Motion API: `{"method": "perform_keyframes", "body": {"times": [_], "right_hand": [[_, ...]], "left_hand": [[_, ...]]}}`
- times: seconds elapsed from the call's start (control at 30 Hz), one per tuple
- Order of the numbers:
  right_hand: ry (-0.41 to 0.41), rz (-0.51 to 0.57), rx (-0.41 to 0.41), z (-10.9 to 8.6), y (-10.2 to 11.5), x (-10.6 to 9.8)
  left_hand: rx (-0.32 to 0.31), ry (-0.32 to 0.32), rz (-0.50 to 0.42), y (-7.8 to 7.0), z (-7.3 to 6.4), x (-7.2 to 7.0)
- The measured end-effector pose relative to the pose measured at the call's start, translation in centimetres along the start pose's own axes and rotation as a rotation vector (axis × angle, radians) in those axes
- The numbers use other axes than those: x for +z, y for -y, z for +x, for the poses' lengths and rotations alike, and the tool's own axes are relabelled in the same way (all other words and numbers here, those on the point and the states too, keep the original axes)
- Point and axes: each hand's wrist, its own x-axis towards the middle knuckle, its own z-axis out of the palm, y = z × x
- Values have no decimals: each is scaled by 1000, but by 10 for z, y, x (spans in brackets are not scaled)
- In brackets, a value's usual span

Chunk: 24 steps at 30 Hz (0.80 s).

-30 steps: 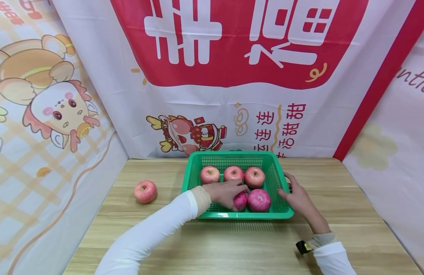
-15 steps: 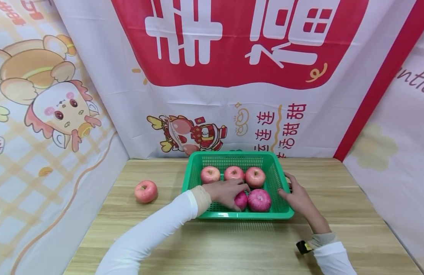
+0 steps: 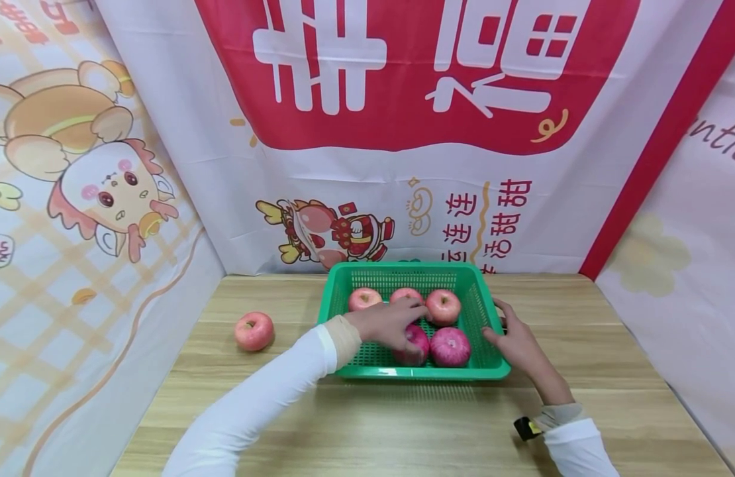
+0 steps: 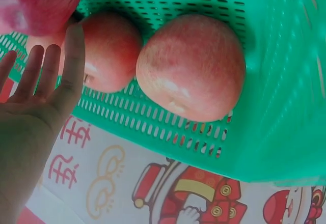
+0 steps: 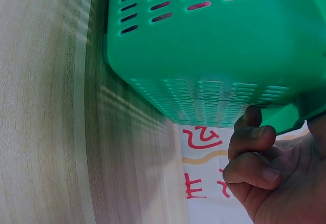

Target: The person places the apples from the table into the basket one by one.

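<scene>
A green plastic basket [image 3: 415,373] stands on the table with three red apples [image 3: 443,307] along its back and two purple-red onions [image 3: 451,347] in front. My left hand [image 3: 387,324] hovers inside it, over the left onion [image 3: 414,346], partly covering the apples behind. In the left wrist view, the left hand [image 4: 38,107] has its fingers extended with nothing held, beside an onion [image 4: 43,2] and the apples [image 4: 193,68]. My right hand [image 3: 518,342] grips the basket's right rim, thumb inside; in the right wrist view its curled fingers [image 5: 252,170] lie under the rim outside.
One more apple [image 3: 254,331] sits on the wooden table [image 3: 367,430], left of the basket. Printed cloth walls [image 3: 195,165] enclose the table at the back and both sides. The back cloth rises close behind the basket.
My left hand has loosened from the left onion and drawn up and slightly left, showing more of that onion. The right hand and the basket stay almost still.
</scene>
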Motion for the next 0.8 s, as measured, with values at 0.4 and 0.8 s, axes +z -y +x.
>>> {"method": "perform_keyframes", "body": {"times": [0.4,0.8], "right_hand": [[9,3,6,1,0,0],[7,3,2,1,0,0]], "left_hand": [[-83,-98,-115,13,-18,-20],[-142,-198,-142,36,-45,-31]]}}
